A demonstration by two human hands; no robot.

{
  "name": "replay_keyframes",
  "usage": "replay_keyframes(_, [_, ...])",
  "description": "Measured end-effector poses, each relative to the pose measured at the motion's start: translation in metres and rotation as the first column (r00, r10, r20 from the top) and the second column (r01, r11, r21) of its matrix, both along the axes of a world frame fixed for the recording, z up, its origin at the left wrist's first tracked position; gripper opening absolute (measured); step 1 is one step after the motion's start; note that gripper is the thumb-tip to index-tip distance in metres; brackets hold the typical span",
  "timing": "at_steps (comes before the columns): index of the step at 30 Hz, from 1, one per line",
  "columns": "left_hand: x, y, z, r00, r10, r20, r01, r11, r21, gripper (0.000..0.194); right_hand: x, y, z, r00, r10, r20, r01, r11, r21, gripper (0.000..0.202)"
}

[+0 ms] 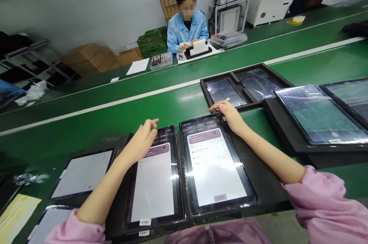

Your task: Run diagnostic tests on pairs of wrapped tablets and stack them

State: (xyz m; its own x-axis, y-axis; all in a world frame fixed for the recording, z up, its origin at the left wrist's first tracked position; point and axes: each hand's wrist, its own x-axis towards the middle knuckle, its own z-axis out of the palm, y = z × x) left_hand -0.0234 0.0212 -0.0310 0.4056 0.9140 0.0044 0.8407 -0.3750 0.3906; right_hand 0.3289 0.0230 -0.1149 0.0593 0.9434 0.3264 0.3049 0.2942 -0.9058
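Note:
Two lit tablets lie side by side in front of me, the left tablet [156, 182] and the right tablet [215, 167]. Both screens show a white page with a purple banner, and small labels sit near their lower edges. My left hand [146, 138] hovers at the top of the left tablet, fingers loosely bent and apart, holding nothing. At the upper edge of the right tablet is my right hand [228, 113], its fingers stretched toward the near corner of a black foam tray [254, 104]. Whether those fingertips touch anything is unclear.
More tablets [319, 117] rest on black foam at the right. A white-screened tablet [83, 173] and yellow paper [20, 211] lie at the left. Across the green conveyor [161, 94], a person in blue [188, 27] works beside stacked clear trays [228, 39].

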Motion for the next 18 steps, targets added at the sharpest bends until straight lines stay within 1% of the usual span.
replay_keyframes(2, [0.009, 0.014, 0.006, 0.996, 0.021, -0.085, -0.038, 0.979, -0.2, 0.066, -0.001, 0.006, 0.0, 1.0, 0.0, -0.008, -0.001, 0.998, -0.07, 0.062])
replay_keyframes(4, [0.017, 0.028, 0.013, 0.985, -0.042, -0.165, -0.016, 0.942, -0.336, 0.066, -0.002, 0.011, 0.003, 0.999, 0.009, 0.045, -0.001, 0.985, -0.173, 0.056])
replay_keyframes(6, [0.021, 0.04, 0.022, 0.977, -0.124, -0.175, 0.034, 0.897, -0.441, 0.067, -0.003, 0.015, 0.008, 0.994, 0.042, 0.1, -0.014, 0.965, -0.261, 0.05])
replay_keyframes(8, [0.02, 0.048, 0.031, 0.977, -0.165, -0.132, 0.074, 0.853, -0.517, 0.067, -0.004, 0.017, 0.013, 0.989, 0.085, 0.123, -0.042, 0.949, -0.311, 0.046])
replay_keyframes(10, [0.015, 0.052, 0.039, 0.983, -0.169, -0.07, 0.105, 0.834, -0.542, 0.063, -0.004, 0.017, 0.016, 0.984, 0.116, 0.137, -0.063, 0.938, -0.339, 0.047])
replay_keyframes(13, [0.006, 0.054, 0.047, 0.987, -0.158, 0.01, 0.139, 0.833, -0.536, 0.055, -0.004, 0.017, 0.019, 0.982, 0.131, 0.139, -0.071, 0.926, -0.37, 0.049])
replay_keyframes(16, [0.004, 0.052, 0.05, 0.991, -0.129, 0.032, 0.126, 0.841, -0.527, 0.057, -0.002, 0.018, 0.021, 0.981, 0.157, 0.11, -0.104, 0.919, -0.38, 0.05])
replay_keyframes(18, [0.006, 0.049, 0.051, 0.994, -0.108, 0.016, 0.101, 0.851, -0.515, 0.06, -0.001, 0.019, 0.024, 0.981, 0.188, 0.044, -0.154, 0.899, -0.409, 0.049])
